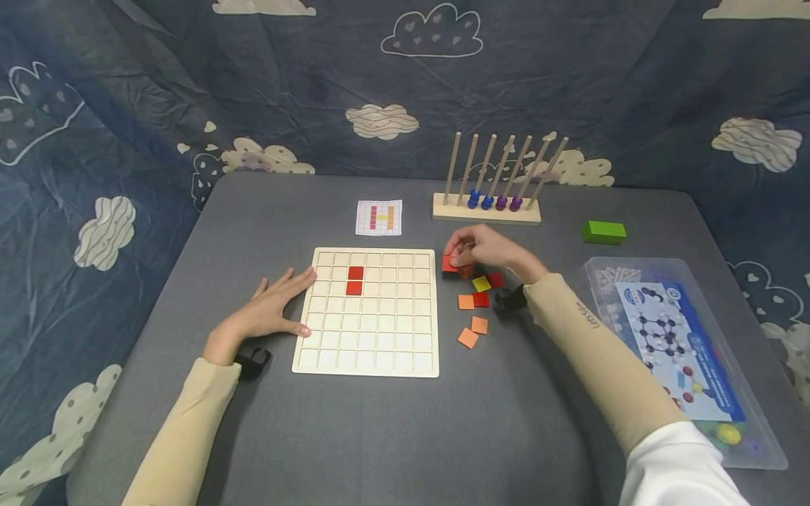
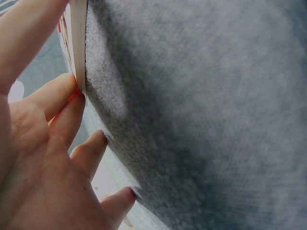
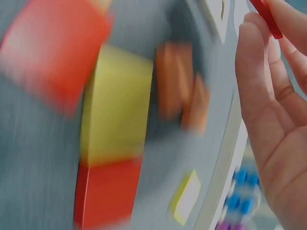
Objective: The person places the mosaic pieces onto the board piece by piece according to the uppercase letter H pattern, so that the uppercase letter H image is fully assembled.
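Between the surface's (image 1: 380, 436) side edges, the spread left hand (image 1: 268, 309) touches a board (image 1: 380, 323); the right hand (image 1: 487, 251) pinches a red tile (image 3: 271, 21).

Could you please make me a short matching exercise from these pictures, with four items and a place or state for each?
Items:
1. Wooden grid board
2. Wooden peg rack
3. Green block
4. Paper pattern card

Places or states:
A. Just beyond the clear plastic box
B. Printed with a coloured pattern
C. Holding two red tiles
D. Threaded with blue beads and purple beads

Right pairs: 1-C, 2-D, 3-A, 4-B
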`<state>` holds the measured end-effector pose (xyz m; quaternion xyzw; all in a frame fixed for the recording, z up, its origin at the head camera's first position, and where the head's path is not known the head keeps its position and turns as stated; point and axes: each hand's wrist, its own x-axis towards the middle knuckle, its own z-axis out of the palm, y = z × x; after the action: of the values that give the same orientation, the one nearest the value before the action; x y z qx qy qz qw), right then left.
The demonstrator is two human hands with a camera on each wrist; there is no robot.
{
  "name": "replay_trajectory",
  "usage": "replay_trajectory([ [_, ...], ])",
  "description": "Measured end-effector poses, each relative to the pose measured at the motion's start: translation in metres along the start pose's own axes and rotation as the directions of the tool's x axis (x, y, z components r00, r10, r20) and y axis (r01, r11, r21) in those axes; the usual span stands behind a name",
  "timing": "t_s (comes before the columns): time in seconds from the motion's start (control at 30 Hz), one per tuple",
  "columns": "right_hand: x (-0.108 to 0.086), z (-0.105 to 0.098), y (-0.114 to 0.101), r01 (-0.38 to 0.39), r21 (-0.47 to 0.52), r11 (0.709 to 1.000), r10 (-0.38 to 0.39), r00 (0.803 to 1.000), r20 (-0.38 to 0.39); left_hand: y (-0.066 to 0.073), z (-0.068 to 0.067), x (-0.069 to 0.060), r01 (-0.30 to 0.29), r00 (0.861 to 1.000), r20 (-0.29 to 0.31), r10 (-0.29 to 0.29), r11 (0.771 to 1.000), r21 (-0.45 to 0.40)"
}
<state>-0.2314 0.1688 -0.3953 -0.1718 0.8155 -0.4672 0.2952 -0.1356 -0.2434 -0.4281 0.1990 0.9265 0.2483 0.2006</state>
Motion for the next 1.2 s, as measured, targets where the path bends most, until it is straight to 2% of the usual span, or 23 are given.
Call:
replay_trajectory([
  [0.23, 0.025, 0.051, -0.03, 0.119, -0.032, 0.992, -0.117, 0.991, 0.06, -0.001, 0.001, 0.001, 0.011, 1.0, -0.002, -0.011, 1.0, 0.0],
  [0.47, 0.05, 0.106, -0.048, 0.14, -0.024, 0.99, -0.138, 0.988, 0.074, 0.0, 0.001, 0.002, 0.02, 1.0, -0.004, -0.02, 1.0, 0.005],
  [0.6, 0.058, 0.129, -0.055, 0.15, -0.11, 0.982, -0.145, 0.988, 0.056, 0.0, 0.001, 0.002, 0.018, 1.0, -0.004, -0.018, 1.0, 0.001],
  [0.8, 0.06, 0.145, -0.063, 0.162, -0.265, 0.95, -0.161, 0.987, 0.024, 0.0, 0.001, 0.002, 0.021, 1.0, 0.002, -0.021, 1.0, -0.001],
  [1.07, 0.059, 0.153, -0.068, 0.22, -0.453, 0.864, -0.234, 0.972, 0.025, -0.001, 0.001, 0.0, 0.023, 1.0, 0.001, -0.023, 1.0, 0.005],
  [1.13, 0.058, 0.154, -0.068, 0.22, -0.464, 0.858, -0.239, 0.971, 0.019, -0.001, 0.0, 0.0, 0.022, 1.0, 0.002, -0.023, 1.0, 0.007],
  [1.2, 0.058, 0.154, -0.067, 0.216, -0.449, 0.867, -0.234, 0.972, 0.015, -0.001, 0.0, 0.001, 0.022, 1.0, 0.002, -0.022, 1.0, 0.008],
])
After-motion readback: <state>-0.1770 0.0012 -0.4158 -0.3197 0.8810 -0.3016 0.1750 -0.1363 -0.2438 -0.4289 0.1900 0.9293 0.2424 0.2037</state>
